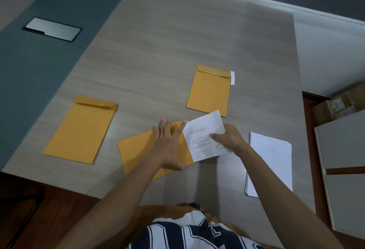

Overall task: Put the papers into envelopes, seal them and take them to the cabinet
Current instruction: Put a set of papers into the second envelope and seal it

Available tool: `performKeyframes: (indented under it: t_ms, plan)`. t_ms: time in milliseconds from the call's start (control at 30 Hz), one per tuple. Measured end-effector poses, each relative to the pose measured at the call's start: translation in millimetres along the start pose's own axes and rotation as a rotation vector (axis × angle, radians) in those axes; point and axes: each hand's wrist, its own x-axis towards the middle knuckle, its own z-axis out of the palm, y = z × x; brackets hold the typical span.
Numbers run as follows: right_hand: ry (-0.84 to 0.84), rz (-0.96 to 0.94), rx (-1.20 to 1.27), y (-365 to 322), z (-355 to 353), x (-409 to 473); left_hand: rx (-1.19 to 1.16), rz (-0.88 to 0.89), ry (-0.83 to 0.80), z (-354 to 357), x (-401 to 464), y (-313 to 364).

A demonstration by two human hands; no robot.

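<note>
A: Starting from the left, we see a metal cover plate (52, 29) set flush in the dark blue-grey strip (39, 61) of the table. Then, on the wood-grain tabletop (158, 41), lies the first manila envelope (82, 130), flat, with its flap folded down.

B: Yes. Next, near the front edge, we have the second manila envelope (138, 154), lying turned at an angle. The left hand (167, 146) rests on it with the fingers spread and released; it presses the envelope and does not close around anything.

A: And the printed sheet (203, 138)? We see it folded, with lines of small text and some red letters (too blurred to read).

B: The right hand (229, 138) grasps it, the thumb on top, at its right side. The left edge of the sheet meets the open end of the second envelope, beside the left index finger. We cannot tell whether the sheet is already partly inside.

A: Behind the sheet lies a third manila envelope (210, 90), flap folded down, with a small white strip (232, 77) sticking out at its upper right corner.

B: Further right, well apart from the envelopes, a stack of white papers (270, 161) lies on the table. Beyond the table edge we see a cardboard box (335, 106) on the floor and a pale cabinet (343, 165).
</note>
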Motion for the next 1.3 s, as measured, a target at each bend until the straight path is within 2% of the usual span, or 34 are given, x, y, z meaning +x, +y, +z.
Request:
performKeyframes:
  t_ms: [367, 533, 1067, 1300]
  plan:
    - [-0.047, -0.076, -0.135, -10.5, 23.2, -12.6, -0.022, 0.112, 0.002, -2.9, -1.8, 15.1]
    - [0.036, -0.066, -0.227, -17.5, 12.8, -13.7, -0.021, 0.119, 0.023, -8.2, -1.4, 17.5]
    - [-0.060, 0.081, -0.083, -26.0, 9.3, -19.4, -0.054, 0.205, 0.113, -24.8, -6.6, 35.0]
    - [-0.086, 0.062, -0.119, -30.1, 18.1, -22.0, -0.055, 0.205, 0.115, -27.1, -7.7, 35.8]
